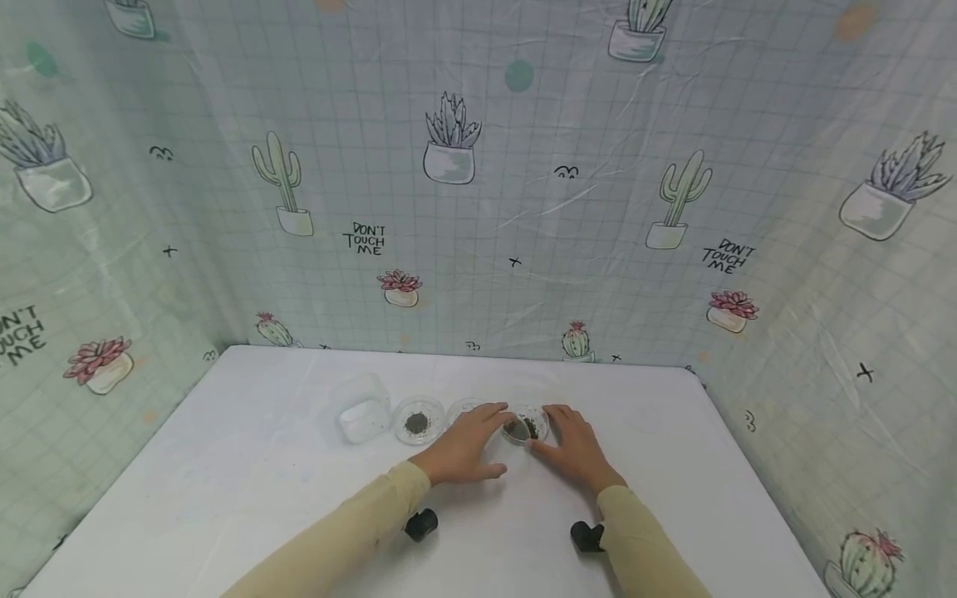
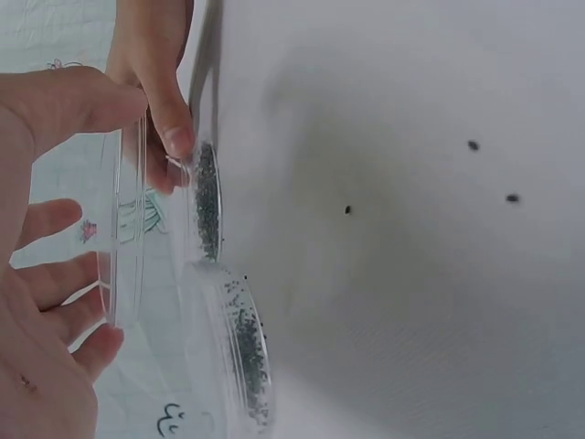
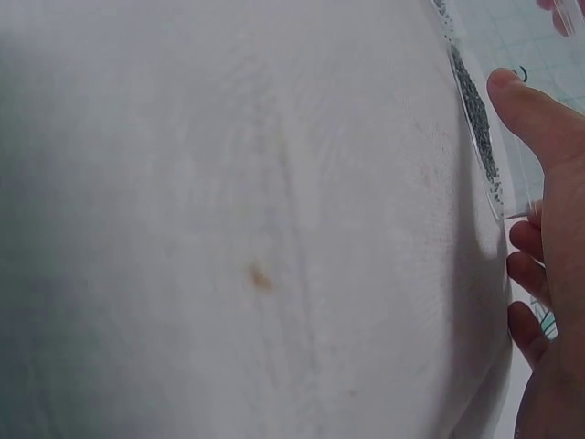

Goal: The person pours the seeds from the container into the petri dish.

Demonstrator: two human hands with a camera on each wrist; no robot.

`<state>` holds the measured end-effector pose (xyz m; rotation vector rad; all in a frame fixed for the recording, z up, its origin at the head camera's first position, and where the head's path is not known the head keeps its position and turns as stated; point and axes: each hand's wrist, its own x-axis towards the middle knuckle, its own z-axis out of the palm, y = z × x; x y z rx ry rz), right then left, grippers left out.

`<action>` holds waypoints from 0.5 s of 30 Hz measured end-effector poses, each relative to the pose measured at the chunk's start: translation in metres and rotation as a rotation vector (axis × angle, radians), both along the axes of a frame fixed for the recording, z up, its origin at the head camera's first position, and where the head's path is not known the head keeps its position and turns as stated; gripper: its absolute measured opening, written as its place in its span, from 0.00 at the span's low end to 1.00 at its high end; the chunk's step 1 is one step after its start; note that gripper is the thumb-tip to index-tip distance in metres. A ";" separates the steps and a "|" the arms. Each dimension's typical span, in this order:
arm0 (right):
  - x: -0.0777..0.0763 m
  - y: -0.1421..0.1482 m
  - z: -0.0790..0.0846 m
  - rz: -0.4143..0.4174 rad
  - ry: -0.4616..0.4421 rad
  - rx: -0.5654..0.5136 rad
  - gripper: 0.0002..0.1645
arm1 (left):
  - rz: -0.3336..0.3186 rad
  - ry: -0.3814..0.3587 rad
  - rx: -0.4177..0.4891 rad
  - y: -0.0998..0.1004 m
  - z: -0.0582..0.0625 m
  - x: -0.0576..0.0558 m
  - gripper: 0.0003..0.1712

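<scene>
My left hand (image 1: pixel 467 447) holds a clear round petri dish lid (image 2: pixel 123 238) on edge, thumb at one side of the rim and fingertips at the other. Beside it stands the rightmost petri dish (image 1: pixel 532 425), with dark grains in it; the lid overlaps this dish in the head view. My right hand (image 1: pixel 577 448) grips the dish's right side, thumb at the near rim and fingers round the far side. Dark grains (image 3: pixel 473 110) show through its wall in the right wrist view.
Left of the hands stand another petri dish with dark grains (image 1: pixel 417 423) and a clear dish (image 1: pixel 461 406) partly behind my left hand. A clear plastic container (image 1: pixel 364 415) is farther left. Several dark specks (image 2: pixel 347 210) lie on the white table (image 1: pixel 299 498). Patterned curtains (image 1: pixel 516 208) surround it.
</scene>
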<state>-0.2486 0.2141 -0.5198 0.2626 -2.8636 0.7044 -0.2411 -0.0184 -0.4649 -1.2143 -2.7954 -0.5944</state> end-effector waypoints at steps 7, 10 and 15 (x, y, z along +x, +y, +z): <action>0.001 0.001 0.001 0.001 0.001 0.007 0.44 | 0.039 0.055 -0.004 0.005 -0.001 -0.010 0.44; 0.001 0.001 0.001 -0.002 0.008 0.008 0.44 | 0.044 0.054 0.017 0.007 0.000 -0.013 0.44; 0.002 0.001 0.000 0.003 0.017 -0.004 0.44 | 0.056 0.037 0.018 0.012 0.001 -0.017 0.43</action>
